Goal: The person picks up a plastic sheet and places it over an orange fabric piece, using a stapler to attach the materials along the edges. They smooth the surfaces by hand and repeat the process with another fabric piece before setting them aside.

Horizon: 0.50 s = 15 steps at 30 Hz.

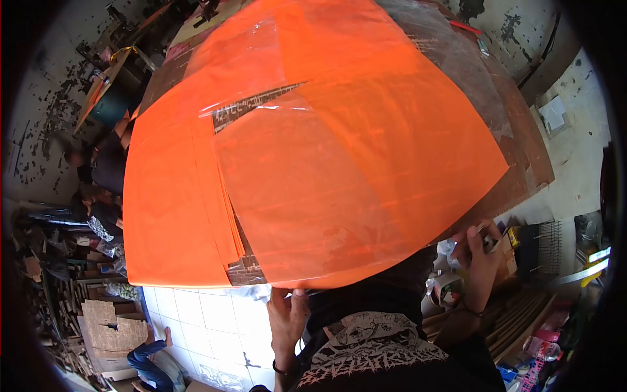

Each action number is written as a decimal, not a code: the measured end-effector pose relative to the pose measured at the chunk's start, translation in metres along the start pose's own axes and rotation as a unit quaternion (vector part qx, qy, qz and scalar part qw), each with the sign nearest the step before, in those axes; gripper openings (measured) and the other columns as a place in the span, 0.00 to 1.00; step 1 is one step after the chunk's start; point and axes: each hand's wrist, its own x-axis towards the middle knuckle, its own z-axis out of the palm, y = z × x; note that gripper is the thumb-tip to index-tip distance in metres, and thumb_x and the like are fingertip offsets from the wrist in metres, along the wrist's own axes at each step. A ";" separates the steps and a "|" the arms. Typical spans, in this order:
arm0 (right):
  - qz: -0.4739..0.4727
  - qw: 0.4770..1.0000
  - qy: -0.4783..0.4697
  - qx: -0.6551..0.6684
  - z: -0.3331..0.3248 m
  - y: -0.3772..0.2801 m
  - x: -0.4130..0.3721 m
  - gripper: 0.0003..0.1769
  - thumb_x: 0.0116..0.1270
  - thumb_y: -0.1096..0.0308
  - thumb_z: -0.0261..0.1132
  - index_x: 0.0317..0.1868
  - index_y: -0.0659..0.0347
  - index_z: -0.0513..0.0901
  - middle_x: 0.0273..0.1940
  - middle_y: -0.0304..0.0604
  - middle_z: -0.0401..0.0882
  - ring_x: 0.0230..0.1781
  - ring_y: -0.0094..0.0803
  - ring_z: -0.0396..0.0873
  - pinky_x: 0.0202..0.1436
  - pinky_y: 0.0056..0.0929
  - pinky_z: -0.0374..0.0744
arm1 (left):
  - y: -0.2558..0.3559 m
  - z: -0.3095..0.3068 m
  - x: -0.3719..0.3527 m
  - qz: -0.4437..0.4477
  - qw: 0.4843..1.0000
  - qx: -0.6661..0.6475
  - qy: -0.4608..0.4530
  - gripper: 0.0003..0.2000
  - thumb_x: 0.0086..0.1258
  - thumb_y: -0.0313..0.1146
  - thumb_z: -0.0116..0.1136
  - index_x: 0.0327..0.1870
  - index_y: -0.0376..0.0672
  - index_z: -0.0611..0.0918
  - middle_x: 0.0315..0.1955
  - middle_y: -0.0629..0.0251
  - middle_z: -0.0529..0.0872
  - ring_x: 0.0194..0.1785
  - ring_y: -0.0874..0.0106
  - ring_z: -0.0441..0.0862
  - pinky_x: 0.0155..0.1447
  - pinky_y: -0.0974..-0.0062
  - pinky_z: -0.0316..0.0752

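Note:
Large bright orange fabric sheets [170, 215] lie spread and overlapping across the table, with a stack of cut edges showing left of the middle. A clear plastic sheet [294, 189] covers part of the orange material. My left hand [289, 320] is at the table's near edge, thumb and fingers closed on the rim of the orange fabric. My right hand [478, 247] is raised off the table's near right corner, fingers pinched around a small thin object that I cannot make out.
Brown printed board [529, 163] shows at the table's right side. A red-handled tool [465, 27] lies at the far right. Another person's legs [149, 362] are on the tiled floor at lower left, beside cardboard [114, 326]. More people [108, 160] sit at the left.

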 end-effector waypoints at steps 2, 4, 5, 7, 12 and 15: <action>-0.047 0.994 0.048 -0.085 -0.005 -0.007 0.019 0.10 0.67 0.67 0.65 0.39 0.63 0.74 0.28 0.43 0.82 0.21 0.22 0.78 0.18 0.15 0.67 | -0.012 -0.017 -0.003 0.046 0.990 -0.051 -0.126 0.08 0.72 0.30 0.55 0.40 0.34 0.78 0.31 0.59 0.85 0.31 0.74 0.82 0.33 0.78 0.74; -0.107 0.986 0.047 -0.120 -0.008 -0.011 0.033 0.09 0.67 0.68 0.66 0.38 0.63 0.75 0.29 0.40 0.82 0.26 0.17 0.77 0.25 0.14 0.69 | -0.013 -0.026 -0.013 0.119 0.938 -0.182 -0.271 0.06 0.66 0.17 0.57 0.41 0.37 0.80 0.33 0.64 0.85 0.40 0.74 0.81 0.43 0.76 0.75; -0.136 0.980 0.044 -0.136 -0.006 -0.014 0.038 0.09 0.66 0.69 0.67 0.37 0.64 0.75 0.29 0.38 0.81 0.28 0.15 0.76 0.29 0.14 0.70 | -0.007 -0.032 -0.015 0.140 0.920 -0.161 -0.328 0.12 0.63 0.18 0.62 0.47 0.39 0.81 0.39 0.62 0.85 0.48 0.71 0.79 0.53 0.70 0.73; -0.146 0.974 0.040 -0.170 0.003 -0.022 0.042 0.07 0.66 0.71 0.66 0.35 0.63 0.77 0.30 0.33 0.81 0.31 0.14 0.75 0.35 0.15 0.72 | 0.004 -0.041 -0.005 0.085 0.906 -0.090 -0.404 0.16 0.64 0.23 0.64 0.53 0.38 0.80 0.48 0.58 0.83 0.57 0.69 0.75 0.61 0.66 0.68; -0.218 0.948 -0.093 -0.214 0.046 -0.054 0.045 0.05 0.64 0.71 0.67 0.35 0.63 0.79 0.29 0.36 0.83 0.29 0.17 0.78 0.34 0.18 0.75 | 0.016 -0.039 0.017 -0.070 0.876 -0.215 -0.427 0.14 0.75 0.29 0.49 0.51 0.25 0.76 0.52 0.53 0.80 0.55 0.61 0.79 0.58 0.65 0.74; -0.398 0.831 -0.268 -0.281 0.100 -0.067 0.064 0.11 0.59 0.73 0.68 0.42 0.61 0.78 0.35 0.42 0.82 0.31 0.30 0.82 0.30 0.26 0.79 | 0.009 -0.041 0.014 -0.102 0.897 -0.151 -0.402 0.13 0.77 0.28 0.45 0.48 0.24 0.76 0.47 0.50 0.80 0.43 0.58 0.85 0.49 0.67 0.82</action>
